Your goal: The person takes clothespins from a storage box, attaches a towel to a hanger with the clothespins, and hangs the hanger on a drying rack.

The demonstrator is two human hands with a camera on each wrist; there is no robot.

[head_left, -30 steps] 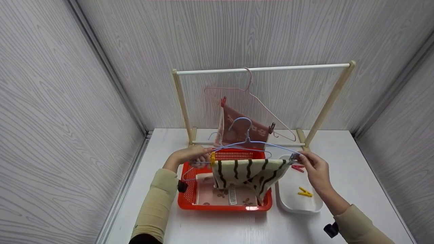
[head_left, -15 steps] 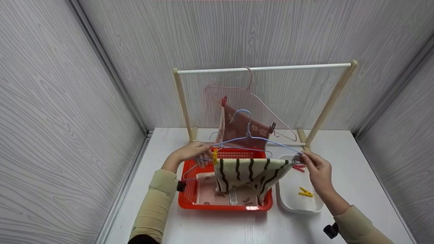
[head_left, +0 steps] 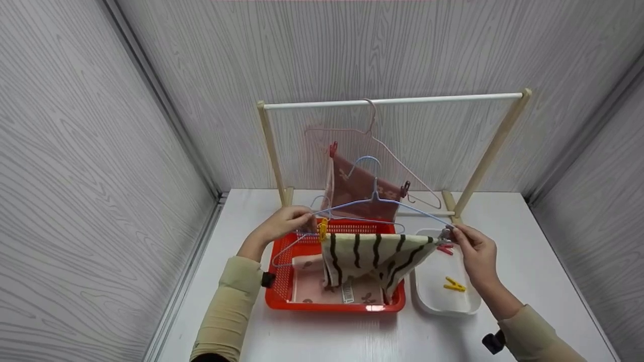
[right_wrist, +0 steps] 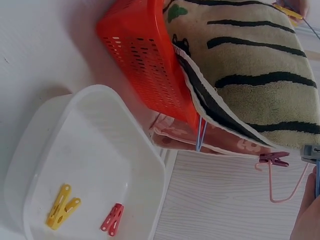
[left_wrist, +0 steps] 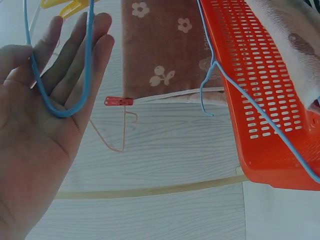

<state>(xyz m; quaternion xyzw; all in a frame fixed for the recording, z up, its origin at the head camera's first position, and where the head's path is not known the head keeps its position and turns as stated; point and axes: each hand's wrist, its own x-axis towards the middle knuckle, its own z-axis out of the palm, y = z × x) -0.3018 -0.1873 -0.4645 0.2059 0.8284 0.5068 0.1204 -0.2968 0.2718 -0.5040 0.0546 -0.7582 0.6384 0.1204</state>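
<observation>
A blue clothes hanger (head_left: 375,199) is held up in front, its hook free. My left hand (head_left: 284,224) holds its left end; in the left wrist view the wire loop lies across the palm, thumb against it. At the right end, my right hand (head_left: 479,251) pinches the hanger between thumb and fingers beside a grey clothespin (right_wrist: 311,153). A cream towel (head_left: 372,251) with black wavy stripes hangs over the bottom bar, fastened by a yellow clothespin (head_left: 323,230) on the left and the grey one on the right. Its lower edge is over the red basket (head_left: 332,307).
Behind stands a wooden rack with a white rod (head_left: 443,99). A pink hanger (head_left: 371,131) on it bears a brown-red towel (head_left: 347,186), clipped and slanting. The basket holds a pink towel (head_left: 309,286) and another blue hanger (head_left: 279,262). A white tub (head_left: 432,301) contains yellow and red clothespins.
Both hands have raised the blue hanger slightly and shifted it a little to the right, with the striped towel on it. The basket, tub and rack stay put.
</observation>
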